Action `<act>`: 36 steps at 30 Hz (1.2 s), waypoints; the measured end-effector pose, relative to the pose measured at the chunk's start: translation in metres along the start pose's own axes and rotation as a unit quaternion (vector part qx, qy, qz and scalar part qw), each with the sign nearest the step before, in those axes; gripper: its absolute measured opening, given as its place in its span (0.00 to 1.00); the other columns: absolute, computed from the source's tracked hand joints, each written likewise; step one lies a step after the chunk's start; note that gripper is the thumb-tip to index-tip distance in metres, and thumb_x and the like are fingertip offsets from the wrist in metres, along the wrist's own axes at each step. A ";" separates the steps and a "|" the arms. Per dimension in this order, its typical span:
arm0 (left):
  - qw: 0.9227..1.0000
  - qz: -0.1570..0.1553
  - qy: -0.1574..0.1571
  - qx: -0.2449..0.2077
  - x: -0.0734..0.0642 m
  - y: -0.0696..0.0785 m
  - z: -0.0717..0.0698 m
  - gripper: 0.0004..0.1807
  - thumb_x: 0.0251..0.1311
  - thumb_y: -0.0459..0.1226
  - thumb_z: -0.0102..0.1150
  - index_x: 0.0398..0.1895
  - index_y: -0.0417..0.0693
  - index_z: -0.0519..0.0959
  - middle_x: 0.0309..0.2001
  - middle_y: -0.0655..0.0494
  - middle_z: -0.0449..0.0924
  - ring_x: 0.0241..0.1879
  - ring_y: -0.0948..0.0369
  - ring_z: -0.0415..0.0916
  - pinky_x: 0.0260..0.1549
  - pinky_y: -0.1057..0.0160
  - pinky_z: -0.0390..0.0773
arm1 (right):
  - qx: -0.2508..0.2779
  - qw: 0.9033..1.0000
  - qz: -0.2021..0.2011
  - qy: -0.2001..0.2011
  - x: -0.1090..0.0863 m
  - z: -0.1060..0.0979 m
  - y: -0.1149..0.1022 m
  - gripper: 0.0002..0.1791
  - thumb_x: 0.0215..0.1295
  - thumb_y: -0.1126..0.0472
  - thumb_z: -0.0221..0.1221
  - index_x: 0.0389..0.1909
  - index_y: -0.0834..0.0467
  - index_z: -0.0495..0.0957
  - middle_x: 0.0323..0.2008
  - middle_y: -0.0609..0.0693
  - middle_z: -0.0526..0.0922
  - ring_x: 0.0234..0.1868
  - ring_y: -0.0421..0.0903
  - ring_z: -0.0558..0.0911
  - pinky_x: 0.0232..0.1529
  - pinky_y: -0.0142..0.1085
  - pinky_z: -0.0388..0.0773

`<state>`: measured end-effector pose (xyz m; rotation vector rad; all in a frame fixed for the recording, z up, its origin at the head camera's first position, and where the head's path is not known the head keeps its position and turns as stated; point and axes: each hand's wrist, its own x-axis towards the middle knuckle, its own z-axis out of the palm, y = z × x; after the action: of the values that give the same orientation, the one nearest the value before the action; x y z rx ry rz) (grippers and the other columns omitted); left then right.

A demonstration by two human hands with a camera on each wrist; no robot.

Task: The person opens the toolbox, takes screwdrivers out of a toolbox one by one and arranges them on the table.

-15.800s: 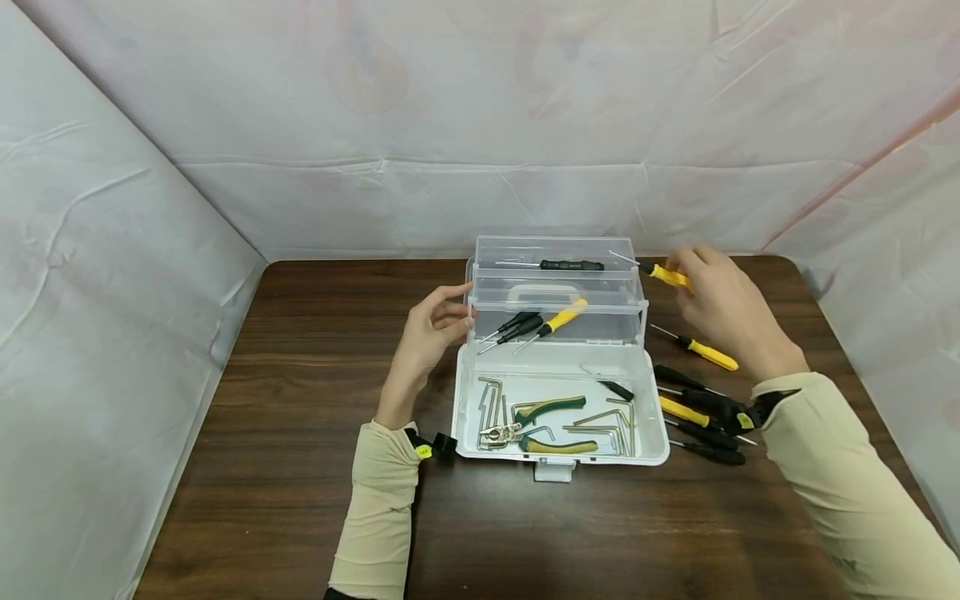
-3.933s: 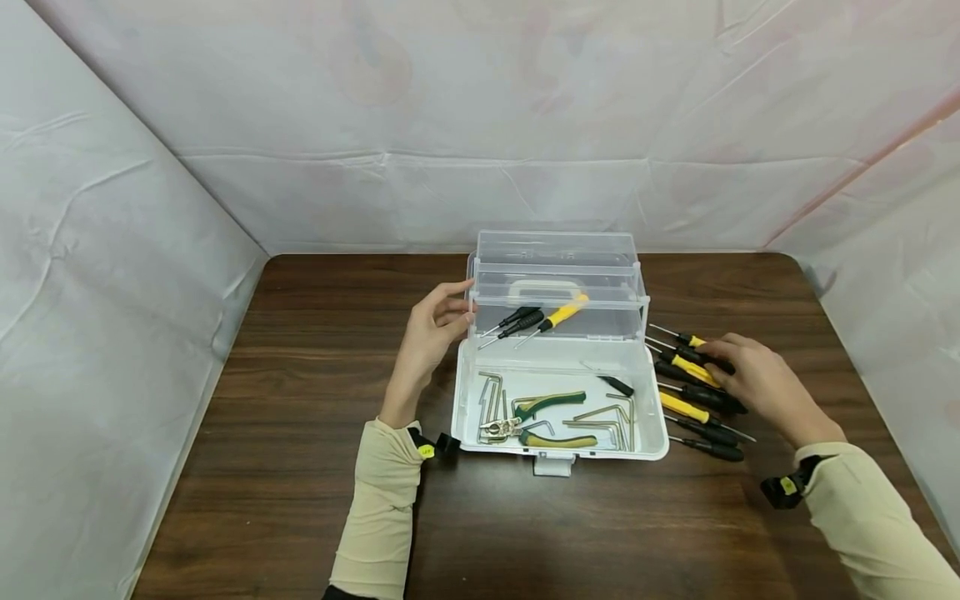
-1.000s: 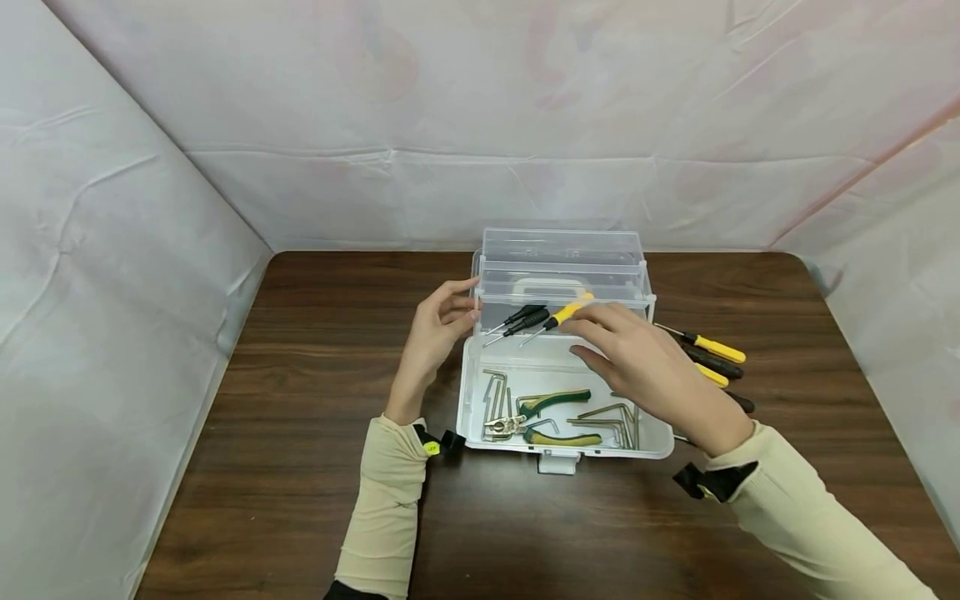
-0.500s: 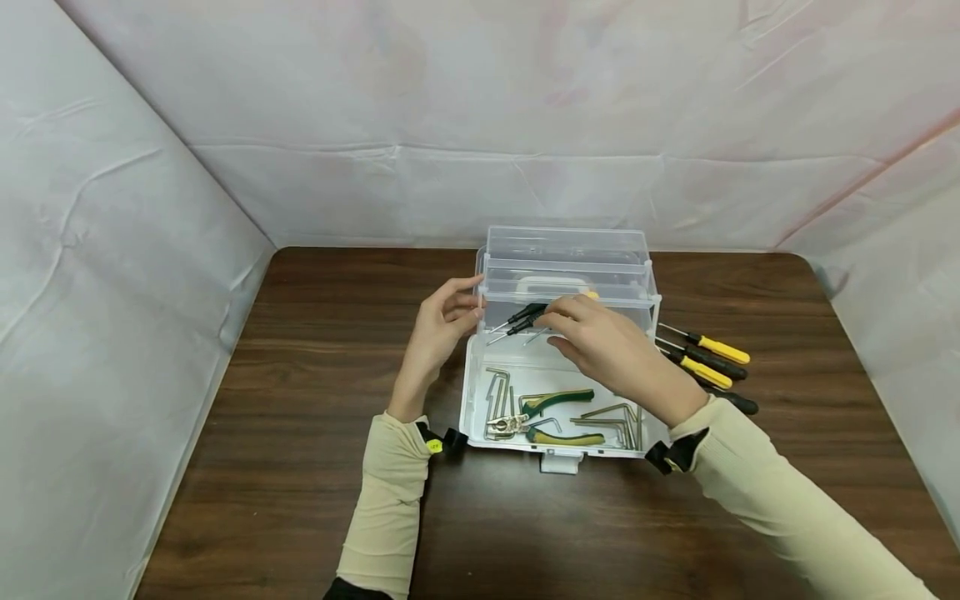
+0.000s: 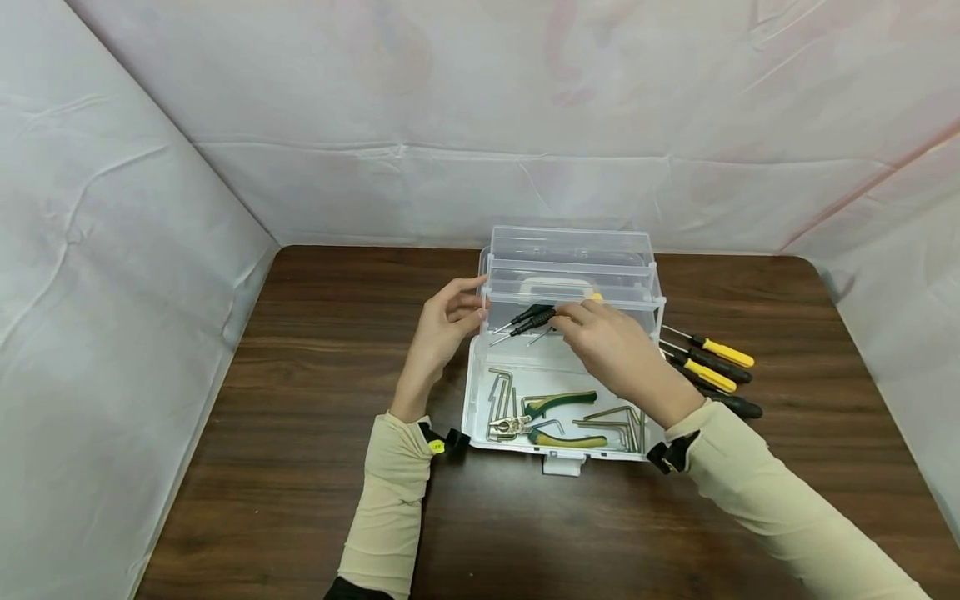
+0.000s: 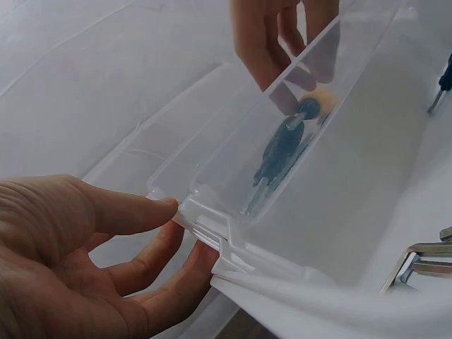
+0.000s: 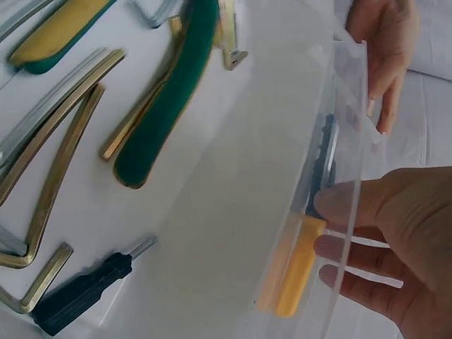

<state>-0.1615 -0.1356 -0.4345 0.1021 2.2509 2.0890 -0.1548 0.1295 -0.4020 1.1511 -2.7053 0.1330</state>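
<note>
A white toolbox [image 5: 467, 417] stands open, its clear tray [image 5: 577, 260] raised at the back. My left hand [image 5: 441, 333] pinches the tray's left end at the plastic hinge corner. My right hand [image 5: 607, 346] reaches into the tray, thumb and fingers at the handle end of a black screwdriver [image 5: 534, 323]. A second black screwdriver lies close against it. Beside them, a yellow-handled screwdriver [image 7: 300, 268] is mostly covered by my right hand in the head view. Pliers [image 5: 558, 406] with green and yellow handles and several hex keys [image 5: 501, 392] lie in the box bottom.
Several yellow and black screwdrivers [image 5: 720, 358] lie on the dark wood table [image 5: 315, 392], right of the box. A small black screwdriver [image 7: 85, 289] lies in the box under my right arm. White sheeting [image 5: 420, 192] encloses the table's back and sides.
My right hand, earlier among the screwdrivers on the right, has come left into the tray and reached the black handle. The black screwdriver from the upper compartment is gone from there. My left hand has stayed put.
</note>
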 end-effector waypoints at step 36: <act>1.000 0.003 -0.003 0.003 0.001 -0.003 0.000 0.27 0.70 0.26 0.61 0.70 0.52 0.77 0.54 0.32 0.82 0.52 0.40 0.83 0.40 0.69 0.84 | -0.072 0.997 -0.016 0.033 -0.011 0.002 -0.001 0.12 0.66 0.74 0.66 0.48 0.60 0.86 0.44 0.56 0.88 0.44 0.55 0.83 0.45 0.43 0.85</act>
<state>-0.1629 -0.1358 -0.4379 0.1133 2.2574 2.0814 -0.1467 0.1358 -0.4061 1.1272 -2.5894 -0.0281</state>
